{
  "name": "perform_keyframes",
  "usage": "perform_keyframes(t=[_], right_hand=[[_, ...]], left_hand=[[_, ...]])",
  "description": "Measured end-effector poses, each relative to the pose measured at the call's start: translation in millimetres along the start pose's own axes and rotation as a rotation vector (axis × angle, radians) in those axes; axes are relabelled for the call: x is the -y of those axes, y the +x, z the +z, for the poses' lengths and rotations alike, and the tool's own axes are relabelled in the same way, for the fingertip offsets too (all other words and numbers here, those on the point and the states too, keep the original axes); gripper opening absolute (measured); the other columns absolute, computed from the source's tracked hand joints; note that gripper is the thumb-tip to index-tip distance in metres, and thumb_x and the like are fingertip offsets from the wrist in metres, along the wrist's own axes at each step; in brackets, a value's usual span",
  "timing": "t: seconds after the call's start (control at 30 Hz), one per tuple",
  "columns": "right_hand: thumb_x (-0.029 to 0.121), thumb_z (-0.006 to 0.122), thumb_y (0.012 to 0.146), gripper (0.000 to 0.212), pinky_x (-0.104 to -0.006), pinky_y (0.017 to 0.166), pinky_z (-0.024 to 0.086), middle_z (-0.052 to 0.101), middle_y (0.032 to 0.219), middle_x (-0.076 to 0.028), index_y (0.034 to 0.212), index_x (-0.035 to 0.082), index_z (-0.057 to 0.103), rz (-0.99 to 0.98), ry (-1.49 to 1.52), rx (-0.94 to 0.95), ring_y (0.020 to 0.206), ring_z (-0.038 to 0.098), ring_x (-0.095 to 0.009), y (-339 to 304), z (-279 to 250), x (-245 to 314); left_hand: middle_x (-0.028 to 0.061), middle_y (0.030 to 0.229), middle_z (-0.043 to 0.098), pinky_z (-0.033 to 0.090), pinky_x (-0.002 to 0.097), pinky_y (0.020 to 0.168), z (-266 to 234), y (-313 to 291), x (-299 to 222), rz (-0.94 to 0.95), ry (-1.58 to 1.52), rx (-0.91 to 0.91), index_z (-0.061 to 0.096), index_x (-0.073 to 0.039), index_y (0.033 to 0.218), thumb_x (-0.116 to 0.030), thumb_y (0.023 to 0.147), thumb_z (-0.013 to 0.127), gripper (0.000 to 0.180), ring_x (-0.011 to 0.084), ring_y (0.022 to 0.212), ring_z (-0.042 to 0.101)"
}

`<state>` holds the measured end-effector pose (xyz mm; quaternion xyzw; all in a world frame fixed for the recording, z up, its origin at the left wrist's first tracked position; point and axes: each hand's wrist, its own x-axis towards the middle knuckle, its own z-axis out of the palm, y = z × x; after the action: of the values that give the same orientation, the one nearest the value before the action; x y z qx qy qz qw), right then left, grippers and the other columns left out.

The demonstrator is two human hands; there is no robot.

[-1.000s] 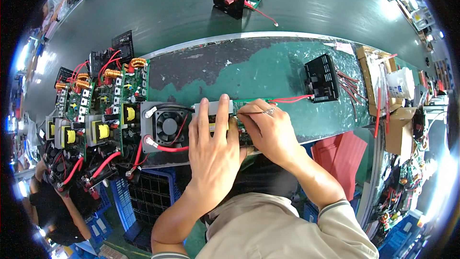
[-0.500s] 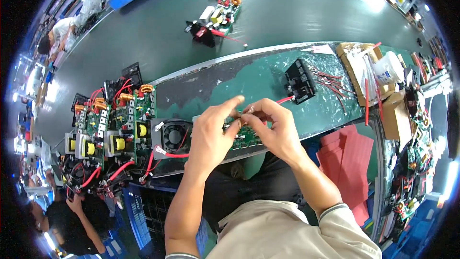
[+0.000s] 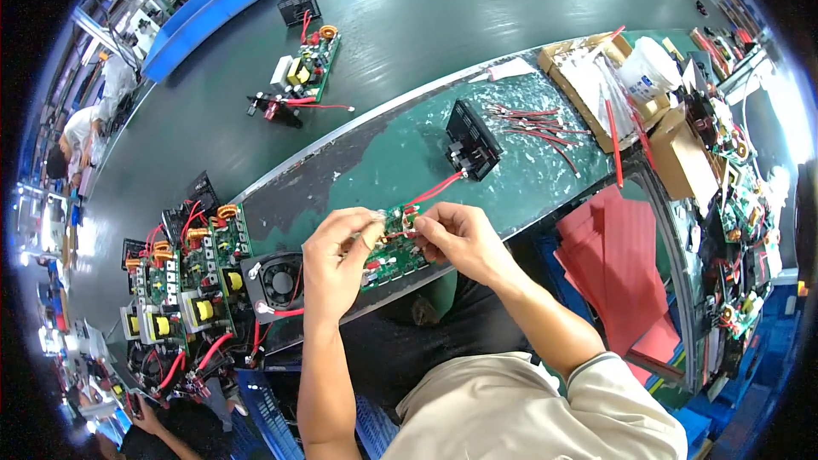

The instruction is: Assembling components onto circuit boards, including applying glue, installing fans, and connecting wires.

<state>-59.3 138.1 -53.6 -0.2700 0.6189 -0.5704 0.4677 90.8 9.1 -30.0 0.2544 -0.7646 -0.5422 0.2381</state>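
Observation:
A green circuit board point(image 3: 394, 266) lies at the bench's near edge, under my two hands. My left hand point(image 3: 339, 260) is over its left part, fingers and thumb drawn together at the board's upper side; what they pinch, if anything, is hidden. My right hand point(image 3: 464, 243) has thumb and forefinger closed at the board's upper right, beside small white parts; what lies between them is too small to name. Red wires point(image 3: 436, 189) run from the board to a black panel point(image 3: 473, 140) standing beyond my right hand. A black fan point(image 3: 279, 279) adjoins the board's left end, next to my left hand.
Several boards with yellow transformers point(image 3: 203, 310) stand at the left. Another board point(image 3: 308, 68) lies on the far green surface, near a blue bin point(image 3: 213, 13). Loose red wires point(image 3: 541, 128), a cardboard box point(image 3: 588, 77) and red sheets point(image 3: 609, 264) are to the right.
My hands have moved apart from where their fingertips met, uncovering more of the board. The whole view has shifted and tilted, so the bench now slants more.

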Motion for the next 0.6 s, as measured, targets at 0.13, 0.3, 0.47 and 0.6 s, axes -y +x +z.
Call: perform_keyframes(t=[0.13,0.3,0.47,0.6], right_hand=[[0.025,0.06,0.101,0.028,-0.0234,0.055,0.044,0.06,0.071,0.001,0.089,0.0,0.064,-0.015,0.065,-0.001,0.062,0.053,-0.005,0,8,4],[0.021,0.061,0.101,0.023,-0.0216,0.056,0.044,0.061,0.075,0.002,0.091,0.0,0.065,-0.065,0.086,-0.006,0.065,0.055,-0.005,0,0,-5],[0.019,0.073,0.091,0.021,-0.0279,0.06,0.047,0.065,0.078,-0.007,0.096,0.0,0.066,-0.579,-0.56,-0.421,0.066,0.059,-0.014,-4,-34,32],[0.032,0.075,0.088,0.035,-0.0335,0.061,0.049,0.065,0.077,-0.012,0.093,-0.002,0.069,-0.697,-0.986,-0.704,0.066,0.062,-0.018,47,-86,69]], left_hand=[[0.0026,0.087,0.066,0.045,0.024,0.057,14,4,-17,0.038,0.168,0.082,0.068,-0.001,0.11,0.004,0.079,0.076,0.032,0.0047,0.066,0.053],[0.0048,0.086,0.066,0.044,0.0242,0.056,19,10,-11,0.106,0.248,0.045,0.074,0.0,0.101,0.004,0.078,0.077,0.024,0.0067,0.066,0.056],[0.0049,0.084,0.064,0.045,0.0245,0.056,18,13,-10,0.104,0.281,0.019,0.076,0.0,0.096,0.004,0.077,0.077,0.019,0.009,0.067,0.058],[0.0051,0.084,0.064,0.044,0.0232,0.054,17,15,-12,0.153,0.282,0.007,0.076,0.001,0.097,0.004,0.078,0.077,0.019,0.0086,0.065,0.059]])
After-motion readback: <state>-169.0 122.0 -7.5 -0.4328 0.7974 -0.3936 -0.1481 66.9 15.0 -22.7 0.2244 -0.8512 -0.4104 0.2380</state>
